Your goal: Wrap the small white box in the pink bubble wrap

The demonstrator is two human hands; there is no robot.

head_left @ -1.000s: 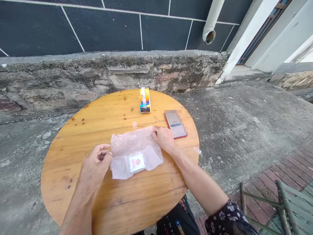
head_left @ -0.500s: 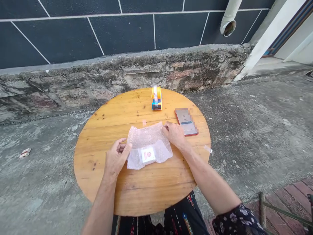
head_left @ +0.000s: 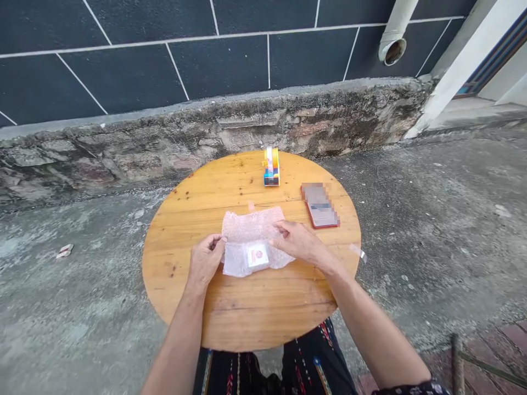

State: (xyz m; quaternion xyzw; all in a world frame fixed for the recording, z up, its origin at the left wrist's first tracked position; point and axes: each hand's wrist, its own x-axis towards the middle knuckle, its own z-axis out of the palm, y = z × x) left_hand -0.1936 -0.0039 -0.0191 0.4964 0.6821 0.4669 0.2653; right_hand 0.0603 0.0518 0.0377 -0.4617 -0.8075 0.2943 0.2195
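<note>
A sheet of pinkish bubble wrap (head_left: 247, 227) lies spread on the round wooden table (head_left: 242, 318). On its near part sits a small white square box (head_left: 257, 255) with a red mark, seemingly under a clear layer of the wrap. My left hand (head_left: 207, 255) pinches the wrap's left edge between thumb and fingers. Over the right side of the wrap, my right hand (head_left: 297, 240) has its thumb and index finger apart, the fingertips at or just above the sheet.
A yellow and blue tape dispenser (head_left: 272, 167) stands near the table's far edge. To the right lies a phone in a red case (head_left: 321, 206). One tape strip (head_left: 358, 252) hangs off the right edge, and another tape piece (head_left: 251, 206) lies behind the wrap.
My left hand has closed on the wrap's left edge. My right hand has left the far right corner, come nearer over the sheet, and its fingers have parted.
</note>
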